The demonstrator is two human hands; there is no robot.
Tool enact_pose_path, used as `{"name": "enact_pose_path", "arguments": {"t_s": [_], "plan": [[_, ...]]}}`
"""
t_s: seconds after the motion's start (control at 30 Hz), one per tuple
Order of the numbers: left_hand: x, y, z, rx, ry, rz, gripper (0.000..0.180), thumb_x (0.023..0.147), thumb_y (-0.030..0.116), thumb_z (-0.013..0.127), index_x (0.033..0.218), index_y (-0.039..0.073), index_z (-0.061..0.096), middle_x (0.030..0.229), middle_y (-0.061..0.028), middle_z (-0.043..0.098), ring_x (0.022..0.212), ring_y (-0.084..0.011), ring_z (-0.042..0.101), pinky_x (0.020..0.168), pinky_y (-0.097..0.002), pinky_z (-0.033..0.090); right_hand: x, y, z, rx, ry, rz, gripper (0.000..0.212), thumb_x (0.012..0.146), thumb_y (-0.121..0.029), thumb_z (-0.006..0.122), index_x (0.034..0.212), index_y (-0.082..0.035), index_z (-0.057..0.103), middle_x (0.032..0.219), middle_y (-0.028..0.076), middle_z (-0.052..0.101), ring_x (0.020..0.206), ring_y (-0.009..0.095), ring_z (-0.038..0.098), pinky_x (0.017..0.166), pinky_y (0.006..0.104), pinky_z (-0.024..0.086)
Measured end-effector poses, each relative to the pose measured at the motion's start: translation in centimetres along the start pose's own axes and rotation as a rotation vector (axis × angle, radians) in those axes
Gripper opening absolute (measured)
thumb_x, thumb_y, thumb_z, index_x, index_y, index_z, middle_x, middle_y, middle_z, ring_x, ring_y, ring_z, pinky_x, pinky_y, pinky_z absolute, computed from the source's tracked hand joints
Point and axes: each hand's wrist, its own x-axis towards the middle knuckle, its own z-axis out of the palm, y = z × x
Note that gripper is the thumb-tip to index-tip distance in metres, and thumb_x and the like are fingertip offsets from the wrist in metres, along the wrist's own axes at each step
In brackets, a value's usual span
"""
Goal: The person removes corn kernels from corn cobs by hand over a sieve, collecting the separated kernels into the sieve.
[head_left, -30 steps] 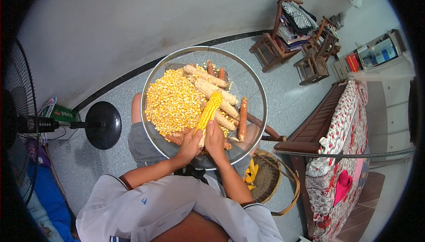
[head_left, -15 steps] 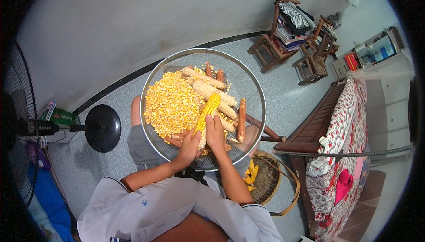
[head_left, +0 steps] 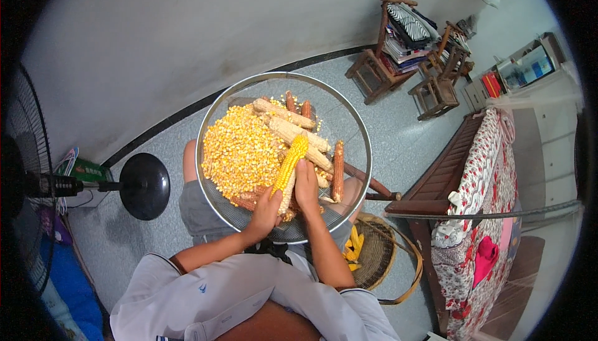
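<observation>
A partly shelled corn cob, yellow on one side and bare along the other, is held between my hands over a round metal-rimmed sieve on my lap. My left hand grips its lower end. Farther up, my right hand is closed around its right side, thumb on the cob. Loose yellow kernels form a heap in the left of the sieve. Pale bare cobs lie to the right of the heap, with reddish-brown cobs near the rim.
A wicker basket holding yellow corn stands on the floor by my right side. To the left is a fan with a round black base. Wooden chairs stand by the wall, and a bed with a floral cover is at right.
The cob has turned slightly in my hands, showing more of its bare side. My right hand has shifted a little along it. The whole view has tilted slightly.
</observation>
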Motion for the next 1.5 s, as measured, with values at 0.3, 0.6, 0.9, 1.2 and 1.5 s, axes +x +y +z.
{"name": "enact_pose_path", "arguments": {"t_s": [0.3, 0.6, 0.9, 1.2, 1.5], "plan": [[-0.2, -1.4, -0.9, -0.052, -0.058, 0.036, 0.029, 0.100, 0.029, 0.039, 0.115, 0.005, 0.048, 0.072, -0.0006, 0.051, 0.049, -0.0082, 0.044, 0.039, -0.0228, 0.035, -0.3, -1.2, 0.0, -0.095, -0.093, -0.036, 0.040, 0.100, -0.031, 0.038, 0.092, 0.003, 0.056, 0.073, 0.015, 0.053, 0.068, 0.024, 0.050, 0.066, 0.0370, 0.042], [-0.7, -1.1, -0.8, -0.065, -0.122, 0.076, 0.031, 0.101, 0.029, 0.038, 0.118, 0.004, 0.046, 0.072, -0.0017, 0.052, 0.048, -0.0083, 0.045, 0.040, -0.0222, 0.036, 1.5, -0.7, -0.8, 0.292, -0.150, 0.115, 0.043, 0.100, -0.032, 0.042, 0.120, 0.004, 0.053, 0.107, 0.010, 0.059, 0.091, 0.016, 0.054, 0.080, 0.0281, 0.043], [-0.7, -1.4, -1.4, -0.120, -0.155, 0.076, 0.032, 0.102, 0.029, 0.033, 0.115, 0.004, 0.047, 0.068, -0.0046, 0.051, 0.044, -0.0109, 0.044, 0.038, -0.0240, 0.035, 0.8, -2.1, 0.5, 0.131, -0.083, 0.088, 0.045, 0.100, -0.026, 0.042, 0.123, 0.012, 0.049, 0.110, 0.018, 0.060, 0.102, 0.022, 0.054, 0.090, 0.0300, 0.041], [-0.5, -1.6, -1.3, -0.222, -0.168, 0.044, 0.040, 0.100, 0.039, 0.029, 0.109, 0.004, 0.046, 0.064, -0.0104, 0.053, 0.041, -0.0178, 0.044, 0.036, -0.0294, 0.035, 1.3, -1.3, 0.9, 0.219, 0.058, 0.110, 0.045, 0.100, -0.026, 0.040, 0.127, 0.009, 0.048, 0.119, 0.019, 0.057, 0.108, 0.023, 0.053, 0.097, 0.0334, 0.039], [-0.6, -1.9, -1.6, -0.277, -0.240, 0.001, 0.048, 0.099, 0.043, 0.027, 0.099, 0.000, 0.048, 0.061, -0.0123, 0.051, 0.041, -0.0198, 0.043, 0.036, -0.0313, 0.033, 2.2, -3.6, 0.7, 0.104, 0.001, 0.144, 0.040, 0.101, -0.033, 0.041, 0.087, 0.001, 0.057, 0.080, 0.003, 0.053, 0.074, 0.012, 0.045, 0.068, 0.0288, 0.039]]}}
